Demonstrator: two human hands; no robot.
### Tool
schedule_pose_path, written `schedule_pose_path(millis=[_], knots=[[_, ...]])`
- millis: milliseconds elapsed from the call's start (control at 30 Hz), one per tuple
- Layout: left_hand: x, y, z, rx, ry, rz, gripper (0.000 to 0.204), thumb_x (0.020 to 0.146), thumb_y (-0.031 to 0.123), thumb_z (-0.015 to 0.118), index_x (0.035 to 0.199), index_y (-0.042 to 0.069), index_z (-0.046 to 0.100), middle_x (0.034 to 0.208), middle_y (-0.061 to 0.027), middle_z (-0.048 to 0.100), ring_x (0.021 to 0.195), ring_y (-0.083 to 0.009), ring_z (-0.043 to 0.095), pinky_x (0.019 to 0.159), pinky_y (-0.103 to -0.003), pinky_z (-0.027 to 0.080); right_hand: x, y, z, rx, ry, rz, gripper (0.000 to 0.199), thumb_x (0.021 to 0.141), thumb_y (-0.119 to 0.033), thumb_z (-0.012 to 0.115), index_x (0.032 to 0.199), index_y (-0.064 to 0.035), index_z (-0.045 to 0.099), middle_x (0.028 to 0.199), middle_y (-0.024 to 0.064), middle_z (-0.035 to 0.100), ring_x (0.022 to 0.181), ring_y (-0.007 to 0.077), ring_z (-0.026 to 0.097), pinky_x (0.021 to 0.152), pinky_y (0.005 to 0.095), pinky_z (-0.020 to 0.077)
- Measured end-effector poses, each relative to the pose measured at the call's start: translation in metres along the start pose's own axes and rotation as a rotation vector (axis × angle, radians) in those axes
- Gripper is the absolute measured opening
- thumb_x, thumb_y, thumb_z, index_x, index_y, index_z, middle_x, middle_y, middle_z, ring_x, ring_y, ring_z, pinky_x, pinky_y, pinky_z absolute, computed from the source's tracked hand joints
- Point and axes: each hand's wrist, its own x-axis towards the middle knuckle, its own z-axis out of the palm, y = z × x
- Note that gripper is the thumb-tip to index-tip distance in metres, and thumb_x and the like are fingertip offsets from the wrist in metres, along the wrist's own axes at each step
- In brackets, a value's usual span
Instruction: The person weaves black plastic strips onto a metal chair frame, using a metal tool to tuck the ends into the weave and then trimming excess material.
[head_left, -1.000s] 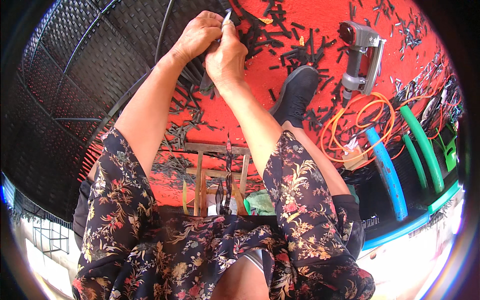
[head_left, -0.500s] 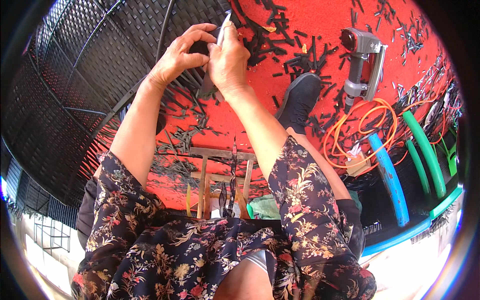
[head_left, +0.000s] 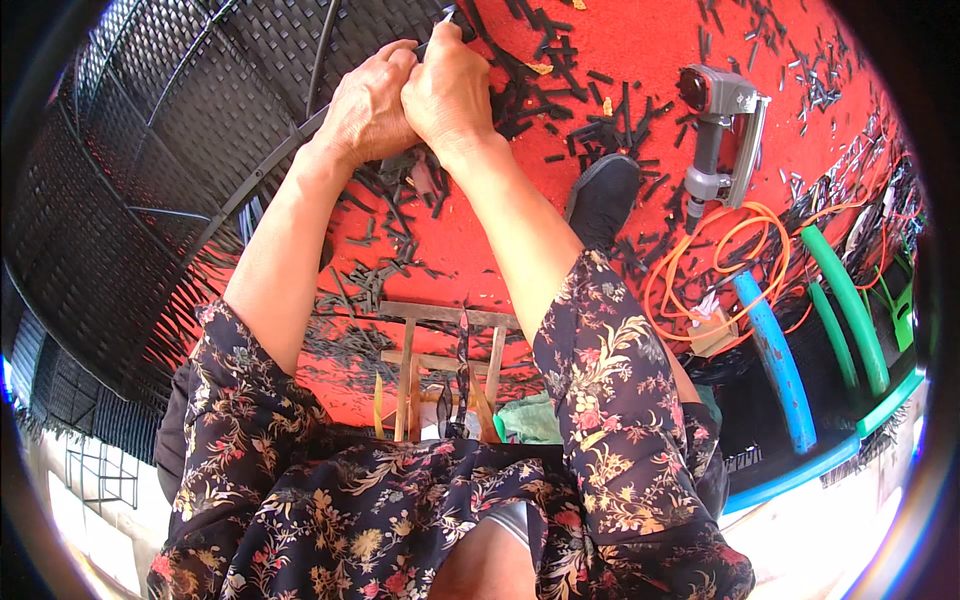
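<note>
My right hand [head_left: 447,95] is closed around a slim silver-bladed tool [head_left: 448,15]; only its bright tip shows past the thumb, so its exact kind is hidden. Pressed against it, my left hand [head_left: 368,108] has its fingers curled under, and what they grip is out of sight. Both hands are at the edge of a large black woven wicker piece [head_left: 240,95], which curves across the left side with dark ribs over its weave.
Short black offcuts [head_left: 625,120] litter the red carpet [head_left: 560,210]. At the right lie a grey and black air nailer [head_left: 712,140], an orange hose [head_left: 655,285] and blue and green tubes [head_left: 775,360]. A wooden stool frame [head_left: 405,370] stands near my lap.
My left hand has turned over and closed in beside my right hand. The right hand has tipped slightly up and left, and the blade is now mostly covered.
</note>
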Motion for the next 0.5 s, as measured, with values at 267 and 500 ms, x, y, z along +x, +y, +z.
schedule_pose_path(millis=[267,500], knots=[[0.007,-0.019,0.012,-0.052,0.247,-0.072,0.023,0.069,0.008,0.059,0.091,0.001,0.06,0.094,-0.0165,0.061,0.087,-0.0361,0.059,0.077,-0.04,0.048,0.006,0.003,0.006,-0.035,0.075,-0.11,0.025,0.077,-0.008,0.049,0.093,0.0116,0.044,0.076,0.032,0.058,0.074,0.0427,0.061,0.065,0.0472,0.0498],[0.007,-0.012,0.012,-0.045,0.262,-0.183,0.026,0.063,-0.001,0.05,0.086,0.0,0.061,0.082,-0.0159,0.06,0.079,-0.0329,0.059,0.071,-0.037,0.047,0.03,0.048,-0.02,-0.172,0.446,-0.42,0.037,0.069,-0.019,0.072,0.098,0.0,0.058,0.084,0.011,0.061,0.076,0.0264,0.06,0.068,0.0373,0.0483]])
